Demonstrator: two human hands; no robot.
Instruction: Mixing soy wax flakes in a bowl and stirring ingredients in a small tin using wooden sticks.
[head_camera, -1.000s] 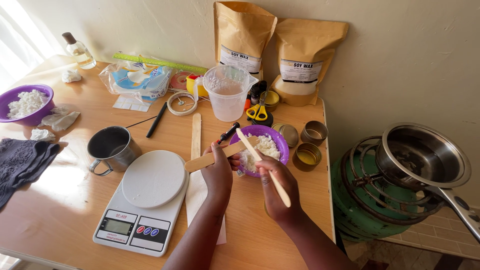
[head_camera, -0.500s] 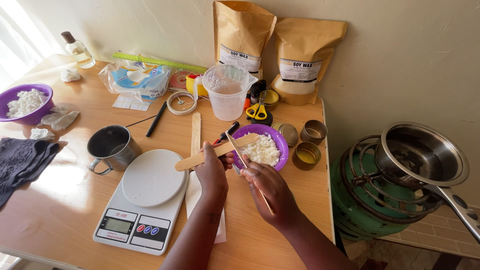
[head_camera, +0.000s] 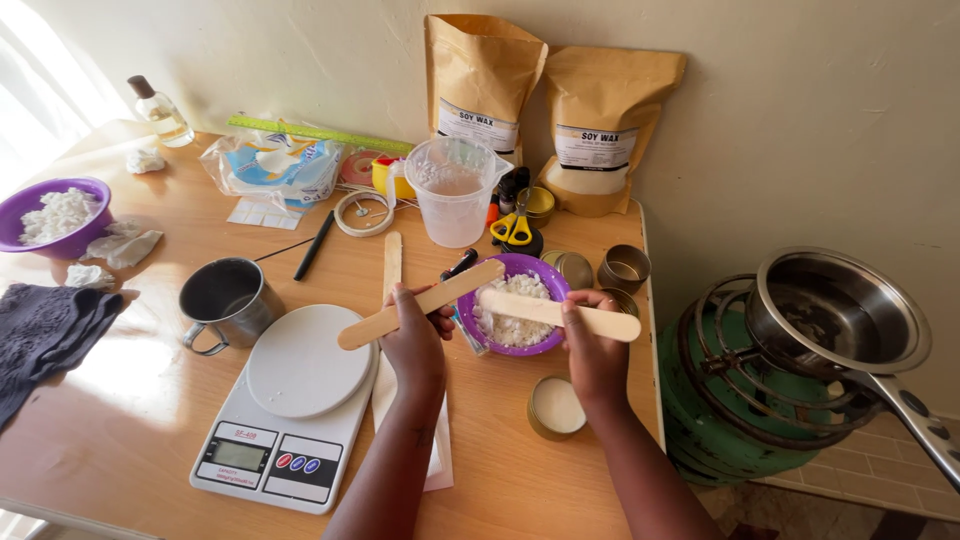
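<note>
My left hand (head_camera: 412, 335) grips a flat wooden stick (head_camera: 365, 324) that slants up to the rim of a small purple bowl (head_camera: 548, 288) of white wax flakes. My right hand (head_camera: 592, 348) holds a second wooden stick (head_camera: 530, 308) lying across that bowl, its tip over the flakes. A round gold tin (head_camera: 556, 407) filled with pale wax sits on the table just below my right hand. A third wooden stick (head_camera: 392, 262) lies flat behind my left hand.
A white kitchen scale (head_camera: 295, 400), a metal mug (head_camera: 222, 296), a clear measuring jug (head_camera: 455, 189), yellow scissors (head_camera: 514, 228), empty tins (head_camera: 624, 268), two brown paper bags (head_camera: 482, 70) and another purple bowl (head_camera: 52, 215) crowd the wooden table. A green gas burner (head_camera: 745, 395) with a steel pan (head_camera: 840, 310) stands right.
My right hand swung its stick from pointing toward me to lying across the bowl and moved right, uncovering the wax-filled gold tin. My left hand shifted slightly left.
</note>
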